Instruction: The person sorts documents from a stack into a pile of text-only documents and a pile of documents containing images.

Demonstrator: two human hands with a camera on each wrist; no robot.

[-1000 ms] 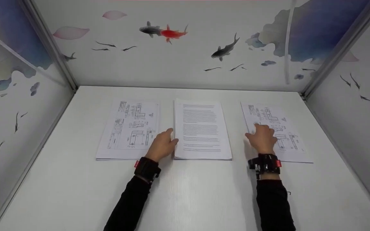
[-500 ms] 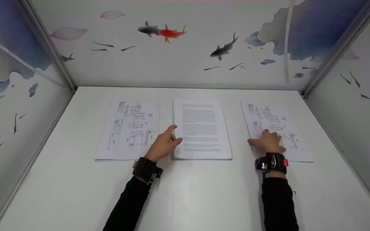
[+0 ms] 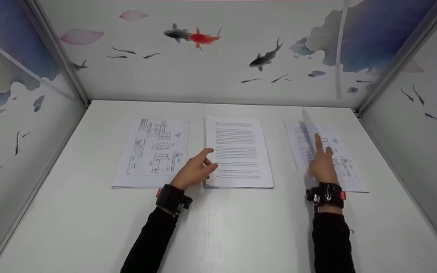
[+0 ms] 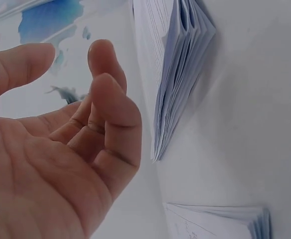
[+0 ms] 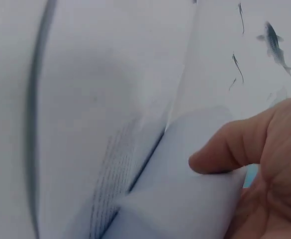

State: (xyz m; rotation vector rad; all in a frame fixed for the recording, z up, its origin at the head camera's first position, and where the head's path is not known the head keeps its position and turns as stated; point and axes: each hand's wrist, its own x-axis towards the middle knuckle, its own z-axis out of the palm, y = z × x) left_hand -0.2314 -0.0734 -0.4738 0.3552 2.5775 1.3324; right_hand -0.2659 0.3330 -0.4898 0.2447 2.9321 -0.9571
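Observation:
My right hand [image 3: 323, 167] pinches the top sheet of paper [image 3: 309, 123] of the right-hand paper stack [image 3: 355, 184]. In the right wrist view, the thumb lies on the curled sheet [image 5: 185, 199] and the fingers are behind it. The sheet's left side is lifted and bent over, baring a page of printed lines [image 3: 304, 142] beneath. At the left edge of the middle paper stack [image 3: 241, 182], my left hand [image 3: 191, 171] has its fingers loosely bent and holds nothing. In the left wrist view, that stack's layered edges [image 4: 177, 89] appear beyond the fingers.
A left-hand paper stack [image 3: 127, 170] with a technical drawing on top lies beside the left hand. All three stacks lie on a white table [image 3: 226, 227]. Panels with painted fish [image 3: 203, 83] enclose its back and sides.
My right hand has shifted slightly right and turned up the left side of the right stack's top sheet. The left hand has moved slightly right over the middle stack's edge.

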